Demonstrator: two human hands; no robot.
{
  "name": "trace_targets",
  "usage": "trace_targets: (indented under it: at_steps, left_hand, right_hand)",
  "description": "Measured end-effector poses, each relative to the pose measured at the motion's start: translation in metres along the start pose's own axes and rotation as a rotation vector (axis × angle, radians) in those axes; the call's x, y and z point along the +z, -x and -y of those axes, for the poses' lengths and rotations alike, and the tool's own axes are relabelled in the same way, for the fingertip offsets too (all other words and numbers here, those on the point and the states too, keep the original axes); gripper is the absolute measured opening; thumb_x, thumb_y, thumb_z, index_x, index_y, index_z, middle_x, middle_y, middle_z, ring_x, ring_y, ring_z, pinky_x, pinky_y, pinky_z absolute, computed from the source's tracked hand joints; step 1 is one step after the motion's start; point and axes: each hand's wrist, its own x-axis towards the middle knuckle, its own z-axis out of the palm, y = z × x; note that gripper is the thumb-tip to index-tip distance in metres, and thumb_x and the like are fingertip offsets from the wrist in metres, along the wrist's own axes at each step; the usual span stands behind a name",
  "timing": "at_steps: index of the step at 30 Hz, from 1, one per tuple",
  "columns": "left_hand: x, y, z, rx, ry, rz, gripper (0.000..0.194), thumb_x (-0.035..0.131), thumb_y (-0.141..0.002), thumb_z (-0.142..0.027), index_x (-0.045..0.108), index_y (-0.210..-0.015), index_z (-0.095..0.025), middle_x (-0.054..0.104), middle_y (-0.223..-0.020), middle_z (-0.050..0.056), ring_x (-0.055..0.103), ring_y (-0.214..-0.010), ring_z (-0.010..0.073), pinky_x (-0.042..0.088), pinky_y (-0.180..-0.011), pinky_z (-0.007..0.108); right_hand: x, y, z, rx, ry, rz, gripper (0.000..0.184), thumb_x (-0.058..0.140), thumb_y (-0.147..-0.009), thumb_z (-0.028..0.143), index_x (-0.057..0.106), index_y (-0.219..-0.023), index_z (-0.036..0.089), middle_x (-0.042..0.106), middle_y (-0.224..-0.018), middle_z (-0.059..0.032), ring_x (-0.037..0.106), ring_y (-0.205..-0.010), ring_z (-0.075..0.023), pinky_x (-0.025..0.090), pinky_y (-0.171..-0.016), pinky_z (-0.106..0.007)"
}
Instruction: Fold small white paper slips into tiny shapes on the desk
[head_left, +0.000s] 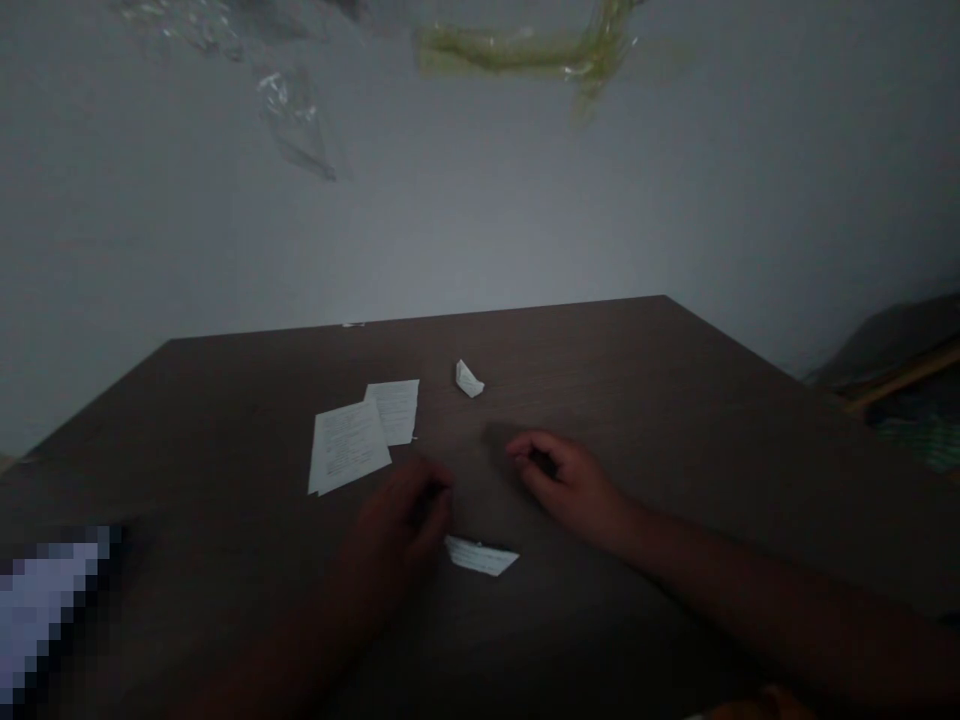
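Observation:
My left hand (pixel 409 515) hovers over or rests on the table with loosely curled fingers; a gap shows between thumb and forefinger, and nothing is seen in it. Just beside its thumb lies a folded paper boat (pixel 482 557), printed and flat-looking; whether the thumb touches it I cannot tell. To the right, my right hand (pixel 562 480) is half curled, thumb and fingers apart, holding nothing visible. Beyond the hands sits a smaller folded piece of paper (pixel 469 380). Left of it are printed paper sheets, a front one (pixel 349 447) overlapping another (pixel 395 412).
All of this lies on a dark brown wooden table (pixel 600 370) against a grey wall (pixel 525 200). Yellowish tape (pixel 517 50) and clear tape (pixel 296 115) stick to the wall. A blurred-out pale object (pixel 52 600) is at the left edge. Dim items (pixel 915 380) stand off the table's right side.

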Motion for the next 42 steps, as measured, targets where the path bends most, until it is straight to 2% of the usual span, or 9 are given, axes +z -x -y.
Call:
trace_targets:
  at_steps: [8,13,17,21,25,32,36,39,42]
  left_hand:
    - [0.005,-0.011,0.009,-0.104,0.028,-0.014,0.018,0.058,-0.093,-0.038,0.072,-0.093,-0.027,0.079,-0.089,0.005,0.074,-0.081,0.0290,0.061,-0.078,0.042]
    - [0.008,-0.011,0.012,-0.102,0.028,-0.010,0.018,0.057,-0.092,-0.038,0.071,-0.093,-0.027,0.080,-0.091,0.005,0.075,-0.084,0.0286,0.062,-0.082,0.042]
    - [0.008,-0.012,0.013,-0.102,0.047,-0.008,0.018,0.057,-0.092,-0.038,0.071,-0.092,-0.026,0.080,-0.091,0.004,0.075,-0.084,0.0278,0.062,-0.082,0.041]
    - [0.008,-0.012,0.013,-0.090,0.070,-0.027,0.016,0.058,-0.093,-0.035,0.071,-0.093,-0.026,0.081,-0.090,0.003,0.075,-0.084,0.0273,0.061,-0.082,0.040]
    - [0.008,-0.012,0.014,-0.107,0.085,-0.053,0.016,0.059,-0.093,-0.034,0.072,-0.094,-0.026,0.080,-0.091,0.004,0.076,-0.085,0.0272,0.061,-0.082,0.041]
    - [0.010,-0.015,0.023,-0.230,0.216,-0.109,0.020,0.065,-0.089,-0.041,0.071,-0.097,-0.024,0.079,-0.102,0.007,0.078,-0.098,0.0313,0.063,-0.091,0.048]
    - [0.015,-0.020,0.033,-0.326,0.505,-0.155,0.047,0.080,-0.080,-0.045,0.067,-0.120,-0.023,0.077,-0.129,0.013,0.075,-0.125,0.0360,0.060,-0.108,0.054]
    - [0.020,-0.019,0.039,-0.317,0.647,-0.078,0.067,0.083,-0.080,-0.046,0.061,-0.140,-0.025,0.076,-0.137,0.015,0.078,-0.121,0.0346,0.064,-0.102,0.051]
    - [0.024,-0.015,0.042,-0.285,0.672,0.061,0.066,0.081,-0.088,-0.048,0.060,-0.147,-0.025,0.080,-0.129,0.013,0.081,-0.110,0.0318,0.066,-0.094,0.048]
  right_hand:
    - [0.002,-0.015,-0.021,-0.215,0.238,0.012,0.028,0.061,-0.104,0.020,0.072,-0.129,0.026,0.073,-0.129,-0.0119,0.068,-0.128,-0.0292,0.055,-0.112,-0.051]
    - [0.009,-0.023,-0.035,-0.191,0.338,0.006,0.038,0.067,-0.103,0.024,0.071,-0.141,0.027,0.062,-0.153,-0.0155,0.057,-0.148,-0.0323,0.047,-0.126,-0.058]
    - [0.015,-0.054,-0.038,-0.164,0.371,0.046,0.050,0.074,-0.100,0.027,0.069,-0.150,0.025,0.048,-0.171,-0.0184,0.045,-0.162,-0.0364,0.040,-0.132,-0.061]
    - [0.027,-0.100,-0.038,-0.180,0.379,0.085,0.046,0.073,-0.099,0.022,0.072,-0.146,0.022,0.049,-0.173,-0.0188,0.044,-0.163,-0.0373,0.036,-0.134,-0.062]
    - [0.036,-0.122,-0.040,-0.193,0.356,0.108,0.038,0.067,-0.097,0.009,0.079,-0.132,0.018,0.065,-0.158,-0.0193,0.058,-0.151,-0.0333,0.041,-0.132,-0.056]
    - [0.030,-0.087,-0.033,-0.238,0.252,0.126,0.028,0.071,-0.097,0.011,0.084,-0.118,0.024,0.073,-0.149,-0.0126,0.069,-0.140,-0.0275,0.052,-0.123,-0.051]
    - [0.027,-0.051,-0.015,-0.230,-0.024,0.086,0.020,0.076,-0.101,0.025,0.085,-0.119,0.029,0.074,-0.145,-0.0108,0.072,-0.135,-0.0262,0.061,-0.111,-0.048]
    - [0.025,-0.028,0.001,-0.181,-0.207,0.107,0.019,0.077,-0.103,0.034,0.084,-0.119,0.029,0.073,-0.146,-0.0115,0.073,-0.133,-0.0258,0.067,-0.098,-0.042]
    - [0.026,-0.013,0.012,-0.218,-0.167,0.127,0.015,0.075,-0.102,0.026,0.084,-0.114,0.029,0.078,-0.139,-0.0099,0.074,-0.130,-0.0240,0.061,-0.111,-0.046]
